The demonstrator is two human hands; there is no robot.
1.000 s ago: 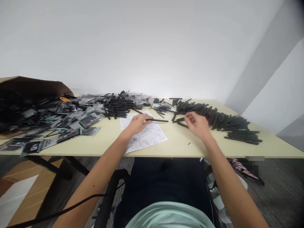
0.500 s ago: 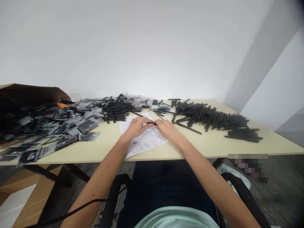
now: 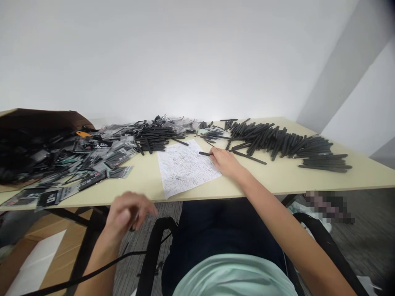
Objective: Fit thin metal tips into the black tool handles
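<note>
Fingers of the right hand (image 3: 226,162) pinched shut on a black stick (image 3: 204,153), centre of the frame.
The stick's free end points left, by the upper-right edge of the paper (image 3: 187,170); the left hand (image 3: 126,211), lower left, is blurred and half-curled before the desk (image 3: 277,179) edge, and whether it holds anything I cannot tell; more sticks (image 3: 262,137) are heaped right of centre, packets (image 3: 114,152) spread across the left, and a box (image 3: 46,117) lies open at far left.
</note>
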